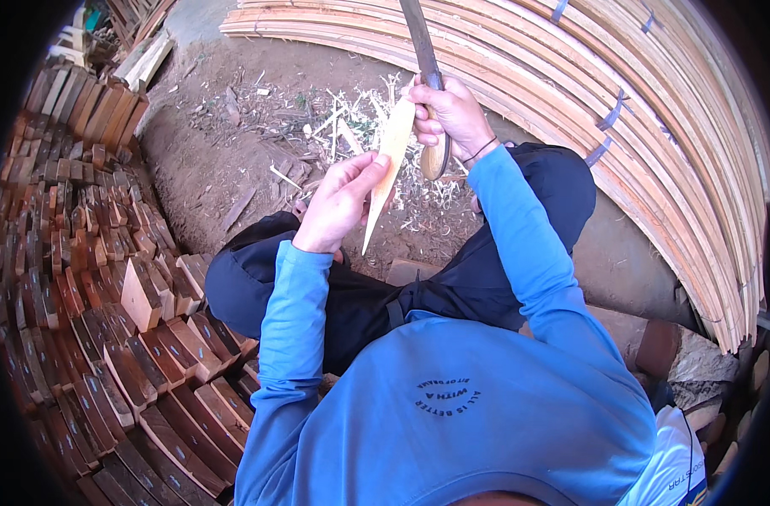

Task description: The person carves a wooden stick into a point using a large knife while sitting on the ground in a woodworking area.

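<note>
Between my hands is a pale, flat piece of wood [391,160], leaf-shaped and tapering to a sharp point at its lower end. My left hand [344,198] grips it around the middle, thumb on its face. My right hand [454,116] is closed round a large knife [422,42] with a long dark blade and a wooden handle [435,158]. The blade points up and away from me, and its tip is cut off by the top of the picture. The right hand's fingertips also touch the wood's upper end.
Pale shavings [359,118] litter the dirt ground [208,152] beyond my hands. Stacked brown wooden blocks [132,371] fill the left side. Long planks [654,160], bundled with blue ties, curve along the far and right side. Beside me at lower right lies a white bag [673,460].
</note>
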`<state>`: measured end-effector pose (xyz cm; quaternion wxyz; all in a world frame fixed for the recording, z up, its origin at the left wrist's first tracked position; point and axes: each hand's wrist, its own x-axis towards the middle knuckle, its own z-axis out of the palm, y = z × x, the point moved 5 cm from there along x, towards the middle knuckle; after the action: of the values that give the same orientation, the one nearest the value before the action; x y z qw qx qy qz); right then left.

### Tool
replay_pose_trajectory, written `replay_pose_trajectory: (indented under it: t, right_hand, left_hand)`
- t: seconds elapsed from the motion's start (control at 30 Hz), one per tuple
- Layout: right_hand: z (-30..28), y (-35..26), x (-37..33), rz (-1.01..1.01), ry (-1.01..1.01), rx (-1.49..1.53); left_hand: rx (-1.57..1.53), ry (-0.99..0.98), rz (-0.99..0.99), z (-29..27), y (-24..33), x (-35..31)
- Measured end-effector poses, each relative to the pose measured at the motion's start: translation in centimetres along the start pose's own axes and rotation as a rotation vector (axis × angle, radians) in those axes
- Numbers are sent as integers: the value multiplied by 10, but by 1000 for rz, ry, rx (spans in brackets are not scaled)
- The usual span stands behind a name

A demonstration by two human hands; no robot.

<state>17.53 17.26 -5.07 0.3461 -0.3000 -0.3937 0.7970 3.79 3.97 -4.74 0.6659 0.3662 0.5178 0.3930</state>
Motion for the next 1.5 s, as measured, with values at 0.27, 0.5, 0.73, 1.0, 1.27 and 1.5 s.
replay_pose_trajectory:
  t: [0.27,0.5,0.73,1.0,1.27,1.5]
  right_hand:
    - [-1,-3,-4,34,33,-70]
    - [-15,-1,-23,44,63,-102]
    - [-18,-4,-38,37,14,-333]
    - [-2,-11,-51,-272,-31,-1217]
    - [17,3,-60,-221,-201,-1353]
    - [4,15,-47,-272,-147,-1339]
  left_hand:
    - [-685,66,126,-11,-1,5]
    - [-1202,-222,117,-18,6,4]
    - [-1028,-96,163,-25,9,1]
    - [-556,289,179,-39,5,2]
    - [-615,319,174,-42,2,5]
    - [-521,313,170,-33,11,1]
